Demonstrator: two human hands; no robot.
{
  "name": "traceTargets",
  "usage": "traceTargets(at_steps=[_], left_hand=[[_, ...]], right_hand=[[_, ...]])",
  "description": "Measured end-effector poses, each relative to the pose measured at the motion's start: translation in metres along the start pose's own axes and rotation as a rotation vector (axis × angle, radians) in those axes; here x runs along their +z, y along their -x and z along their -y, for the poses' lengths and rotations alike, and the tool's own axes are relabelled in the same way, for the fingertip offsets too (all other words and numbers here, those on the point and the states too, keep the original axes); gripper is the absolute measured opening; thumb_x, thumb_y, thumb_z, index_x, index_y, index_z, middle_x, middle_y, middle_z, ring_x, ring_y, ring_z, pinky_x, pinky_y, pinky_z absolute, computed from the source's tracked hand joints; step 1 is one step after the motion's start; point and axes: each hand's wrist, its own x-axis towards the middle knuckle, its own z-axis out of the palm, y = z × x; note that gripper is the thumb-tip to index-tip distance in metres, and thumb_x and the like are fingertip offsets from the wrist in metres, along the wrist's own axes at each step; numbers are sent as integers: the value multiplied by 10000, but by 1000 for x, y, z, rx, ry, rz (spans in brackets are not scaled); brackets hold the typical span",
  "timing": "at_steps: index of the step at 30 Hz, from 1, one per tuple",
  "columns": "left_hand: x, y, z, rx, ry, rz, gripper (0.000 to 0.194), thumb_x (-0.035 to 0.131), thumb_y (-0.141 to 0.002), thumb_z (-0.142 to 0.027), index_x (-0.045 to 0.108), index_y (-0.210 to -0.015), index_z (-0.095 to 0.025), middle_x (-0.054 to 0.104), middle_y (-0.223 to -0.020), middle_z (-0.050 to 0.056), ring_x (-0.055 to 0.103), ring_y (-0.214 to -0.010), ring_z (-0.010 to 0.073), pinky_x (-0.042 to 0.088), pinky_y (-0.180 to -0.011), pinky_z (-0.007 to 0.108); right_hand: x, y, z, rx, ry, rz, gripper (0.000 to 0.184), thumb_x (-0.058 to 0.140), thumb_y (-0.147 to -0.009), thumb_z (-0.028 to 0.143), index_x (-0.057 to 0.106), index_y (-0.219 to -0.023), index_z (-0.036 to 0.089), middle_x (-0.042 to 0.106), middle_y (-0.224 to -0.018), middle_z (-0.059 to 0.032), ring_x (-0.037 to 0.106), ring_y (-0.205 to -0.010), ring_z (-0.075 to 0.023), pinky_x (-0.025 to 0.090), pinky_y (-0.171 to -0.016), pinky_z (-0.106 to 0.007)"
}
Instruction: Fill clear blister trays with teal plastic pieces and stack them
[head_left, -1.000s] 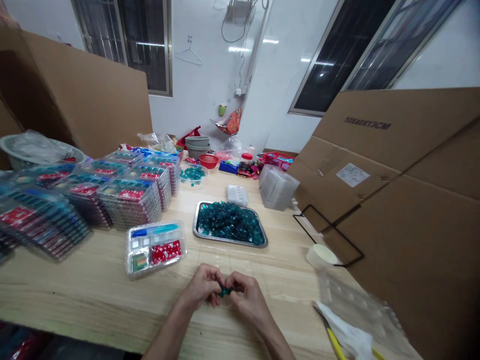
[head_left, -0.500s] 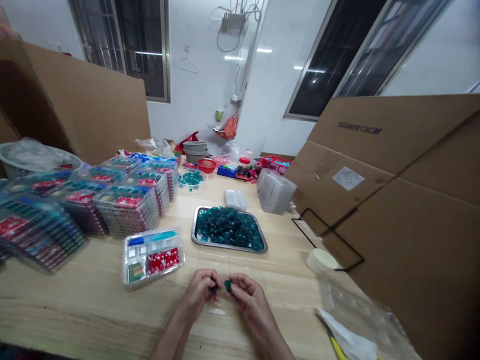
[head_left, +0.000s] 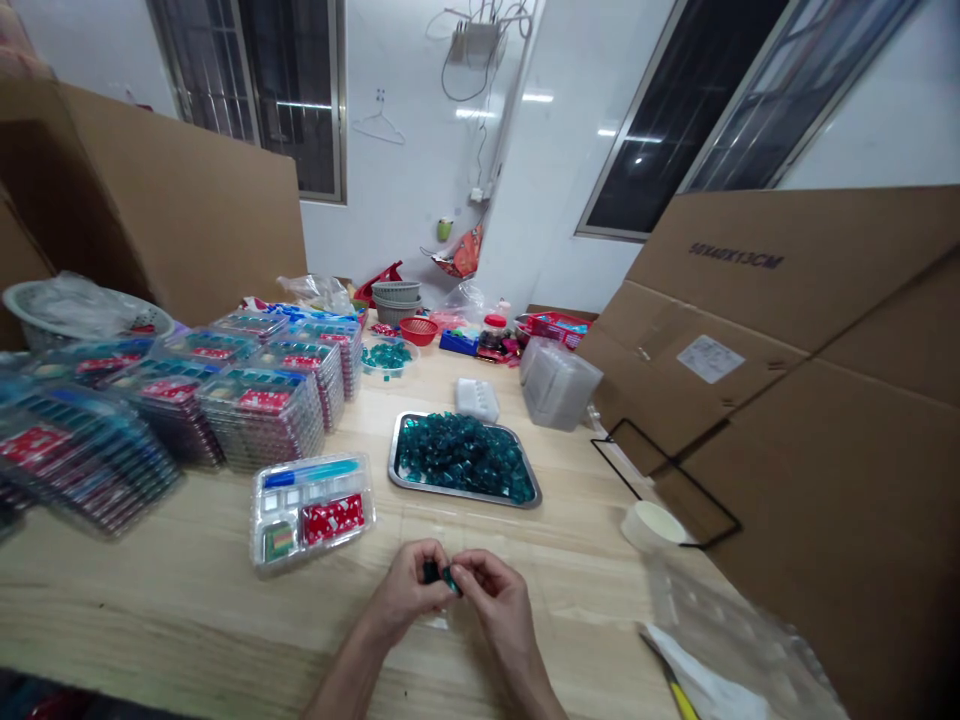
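My left hand (head_left: 405,592) is closed, with dark teal pieces held between thumb and curled fingers. The fingertips of my right hand (head_left: 496,600) pinch a small glossy teal piece (head_left: 450,579) against the left fingers; its exact shape is too small to tell. Both hands meet low over the table, above a barely visible clear plastic item. Just beyond them, a metal tray (head_left: 457,496) bears a heap of translucent teal pieces (head_left: 461,455). Left of the hands lies a clear compartment tray (head_left: 279,572) with a blue pen, a red patterned packet and a striped green block.
Stacks of filled clear trays (head_left: 259,430) stand at left. Behind the metal tray are a white block (head_left: 477,400) and stacked clear plastic trays (head_left: 561,385). On the right are a tape roll (head_left: 654,525), a black wire frame (head_left: 694,478), a yellow-handled tool (head_left: 679,695) and cardboard (head_left: 795,460).
My hands have come together: the right hand's teal piece now meets the left fingers, where a gap was before. The whole view has shifted slightly.
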Motion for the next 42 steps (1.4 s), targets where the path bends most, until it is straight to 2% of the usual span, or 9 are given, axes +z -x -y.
traceTargets(at_steps=[5, 8, 12, 18, 22, 28, 31, 34, 42], left_hand=[[0, -2, -6, 114, -155, -115, 221, 735, -593, -238, 534, -627, -152, 509, -588, -36, 448, -571, 85, 323, -517, 192], [-1, -3, -10, 72, 47, -192, 264, 687, -683, -374, 540, -712, -158, 524, -635, -31, 443, -513, 70, 251, -453, 192], [-6, -5, -7, 57, 366, -187, 440, 528, -767, -593, 527, -894, -171, 573, -777, 5, 503, -553, 82, 258, -464, 195], [-7, -9, -4, 12, 430, -207, 592, 382, -775, -710, 456, -1082, -210, 564, -819, -3, 484, -527, 78, 230, -436, 189], [-5, -10, -2, -11, 410, -241, 652, 340, -762, -744, 415, -1174, -244, 566, -906, 5, 471, -506, 63, 224, -430, 185], [-3, -10, 3, 23, 437, -160, 705, 382, -745, -747, 401, -1219, -225, 584, -964, 49, 554, -706, 129, 292, -421, 175], [-3, -8, 0, 36, 474, -115, 545, 478, -781, -637, 460, -1125, -214, 599, -934, 45, 560, -624, 119, 348, -429, 193], [-5, -7, -2, 57, 446, -77, 323, 636, -749, -419, 530, -923, -170, 610, -821, 28, 570, -559, 110, 417, -483, 221], [-5, -4, -6, 74, 446, -86, 276, 751, -600, -199, 581, -810, -141, 613, -785, 20, 603, -610, 128, 464, -554, 238]], right_hand=[[-9, -26, -4, -78, 131, 54, 292, 725, -667, 446, 682, -673, 157, 652, -617, -37, 573, -586, -172, 448, -561, -264], [-9, -52, -7, -168, 312, 55, 255, 659, -731, 412, 675, -748, 158, 668, -688, -48, 597, -648, -190, 462, -609, -281], [-2, -76, -8, -315, 580, 130, 144, 573, -784, 265, 660, -714, 174, 632, -688, -31, 570, -653, -176, 419, -623, -273], [2, -76, -7, -401, 748, 230, 166, 527, -797, 177, 665, -706, 186, 605, -743, -37, 556, -679, -171, 409, -649, -277], [4, -62, 3, -388, 580, 199, 208, 521, -817, 202, 683, -947, 199, 633, -1005, -91, 600, -811, -196, 460, -673, -283], [14, -37, 16, -211, 437, 399, 244, 579, -698, 113, 716, -866, 224, 679, -790, -18, 583, -692, -165, 458, -652, -269], [13, -36, 7, -50, 179, 362, 145, 638, -693, 213, 691, -827, 194, 624, -646, 13, 547, -531, -135, 451, -537, -256], [9, -36, -4, 80, -81, 316, 237, 719, -661, 341, 664, -815, 169, 602, -573, 27, 516, -444, -116, 428, -473, -246], [10, -27, -3, 49, -153, 159, 243, 773, -643, 373, 660, -717, 171, 638, -600, 15, 560, -522, -129, 437, -536, -237]])
